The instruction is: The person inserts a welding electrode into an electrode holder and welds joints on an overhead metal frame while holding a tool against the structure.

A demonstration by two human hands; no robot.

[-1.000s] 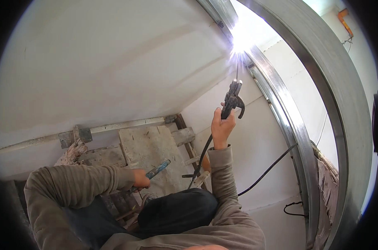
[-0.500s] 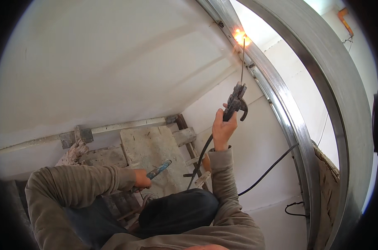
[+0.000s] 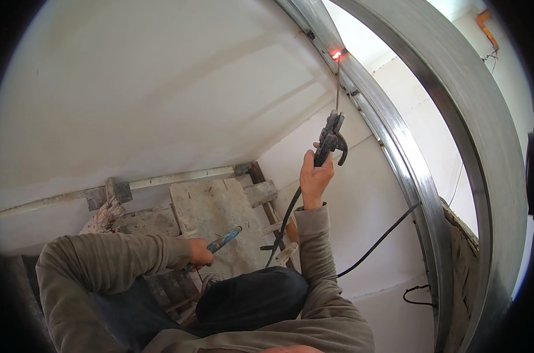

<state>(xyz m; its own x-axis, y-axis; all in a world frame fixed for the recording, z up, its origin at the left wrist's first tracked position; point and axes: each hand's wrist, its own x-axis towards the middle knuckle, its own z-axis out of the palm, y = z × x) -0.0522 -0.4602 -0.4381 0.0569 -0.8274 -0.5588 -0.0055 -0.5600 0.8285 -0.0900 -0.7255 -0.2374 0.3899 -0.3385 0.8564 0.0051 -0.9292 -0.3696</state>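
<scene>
My right hand point(image 3: 316, 179) is raised and closed around a black electrode holder point(image 3: 330, 138), with its thumb and fingers on the grip. A thin welding rod point(image 3: 337, 85) points up from the jaws. Its tip meets a small red-glowing spot point(image 3: 337, 55) on the metal frame point(image 3: 390, 126). Lower down, my left hand point(image 3: 201, 253) is wrapped round a worn blue rod-like handle point(image 3: 226, 238). The far end of this handle points up to the right; its other end is mostly hidden by the hand and sleeve, so its kind cannot be made out.
A black cable point(image 3: 287, 217) runs down from the holder; another dark cable point(image 3: 379, 244) reaches the frame. A second broad metal strip point(image 3: 484, 159) curves along the right. Rough boards point(image 3: 214, 206) lie below, beside a white wall point(image 3: 149, 88). An orange pipe point(image 3: 487, 30) is at top right.
The bright orange flare at the rod tip has shrunk to a small red glow. My right hand and the holder have shifted slightly left and up. My left hand stays put.
</scene>
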